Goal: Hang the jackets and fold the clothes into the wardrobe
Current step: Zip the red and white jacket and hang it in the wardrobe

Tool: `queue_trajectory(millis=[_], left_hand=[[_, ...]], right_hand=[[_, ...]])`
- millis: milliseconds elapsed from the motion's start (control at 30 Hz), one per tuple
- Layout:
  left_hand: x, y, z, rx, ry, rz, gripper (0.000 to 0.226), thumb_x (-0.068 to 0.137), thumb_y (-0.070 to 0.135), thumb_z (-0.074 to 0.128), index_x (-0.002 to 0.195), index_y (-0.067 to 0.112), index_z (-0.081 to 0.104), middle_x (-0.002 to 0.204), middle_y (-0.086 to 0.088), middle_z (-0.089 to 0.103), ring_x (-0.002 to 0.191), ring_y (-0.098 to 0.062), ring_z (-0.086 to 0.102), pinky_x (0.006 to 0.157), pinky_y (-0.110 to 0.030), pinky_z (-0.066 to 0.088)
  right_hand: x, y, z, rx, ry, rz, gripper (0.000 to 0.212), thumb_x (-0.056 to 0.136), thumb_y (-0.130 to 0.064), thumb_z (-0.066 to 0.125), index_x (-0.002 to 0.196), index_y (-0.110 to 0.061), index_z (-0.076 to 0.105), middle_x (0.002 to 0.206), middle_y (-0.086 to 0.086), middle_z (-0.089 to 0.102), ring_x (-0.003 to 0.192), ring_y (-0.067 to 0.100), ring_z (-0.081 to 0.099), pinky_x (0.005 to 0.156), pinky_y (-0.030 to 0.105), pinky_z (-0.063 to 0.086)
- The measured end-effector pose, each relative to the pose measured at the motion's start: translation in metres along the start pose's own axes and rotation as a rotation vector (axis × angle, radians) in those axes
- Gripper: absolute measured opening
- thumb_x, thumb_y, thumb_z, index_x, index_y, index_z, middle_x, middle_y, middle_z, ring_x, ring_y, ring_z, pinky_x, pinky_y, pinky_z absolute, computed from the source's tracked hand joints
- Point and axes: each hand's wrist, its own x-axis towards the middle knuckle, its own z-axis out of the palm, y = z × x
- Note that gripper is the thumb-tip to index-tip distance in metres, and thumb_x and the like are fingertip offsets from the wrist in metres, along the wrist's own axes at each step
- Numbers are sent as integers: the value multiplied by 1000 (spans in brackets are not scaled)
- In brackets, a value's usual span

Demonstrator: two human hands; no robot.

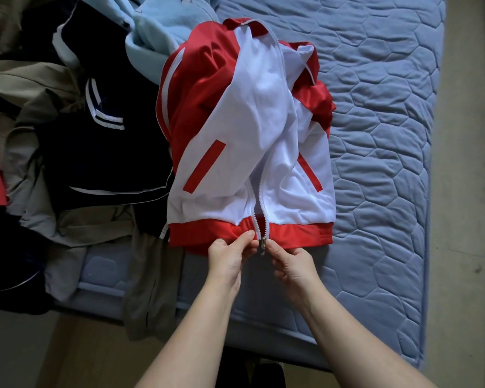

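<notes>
Pinched: left hand [230, 254] grips the red hem band beside the zipper; right hand [289, 266] pinches the small metal zipper slider [263, 243] at the hem. Red-and-white satin track jacket [249, 141], front up, on blue quilted mattress [375, 135]. Adjacent left: navy white-striped garment [101, 152], light blue fleece garment [151, 37], beige clothes [25, 85].

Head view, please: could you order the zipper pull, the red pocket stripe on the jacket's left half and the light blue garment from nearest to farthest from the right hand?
From the right hand:
1. Zipper pull, at its fingertips on the hem.
2. Red pocket stripe, up and left.
3. Light blue garment, at the top, beyond the jacket.
</notes>
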Motion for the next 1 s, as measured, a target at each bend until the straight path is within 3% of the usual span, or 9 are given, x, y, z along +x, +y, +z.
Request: queue_trajectory(millis=[300,500,667,733,833,1000], left_hand=[[-3,-8,0,114,7,20,16,79,0,71,68,3,60,54,-5,66,50,-10,62,54,-19,51],[-5,-9,-7,346,-22,96,13,79,4,72,67,3,67,54,-4,66,52,-10,62,57,-17,51],[-4,-3,-7,421,-88,100,16,80,3,71,64,7,69,54,-5,67,48,-9,61,54,-15,49],[-4,-4,-10,410,-63,90,16,80,4,71,64,7,68,54,-6,67,48,-9,62,53,-15,49],[-2,-6,-14,407,-28,85,18,80,5,72,63,5,66,56,-8,68,50,-12,64,55,-17,51],[2,-5,-14,488,-73,114,16,82,5,70,67,1,66,54,-5,67,49,-10,62,53,-16,49]], right_hand=[[0,0,3,67,30,7,12,80,-14,74,83,-4,69,57,-1,49,42,2,34,37,16,25],[3,5,0,30,82,10,16,77,-16,78,81,-5,67,63,3,53,46,5,37,39,17,28],[5,4,-4,51,23,49,20,81,-20,74,90,-4,66,54,-7,59,40,0,45,38,16,32],[5,2,-5,-26,-30,95,21,85,-26,70,87,-5,65,53,-6,57,41,2,43,39,17,31],[0,1,-6,-229,-117,149,27,87,-39,65,82,-12,67,68,-2,61,53,5,43,46,18,30],[-11,-12,-9,-467,-206,66,23,91,-33,61,79,-17,71,62,-9,59,48,-1,41,43,13,28]])
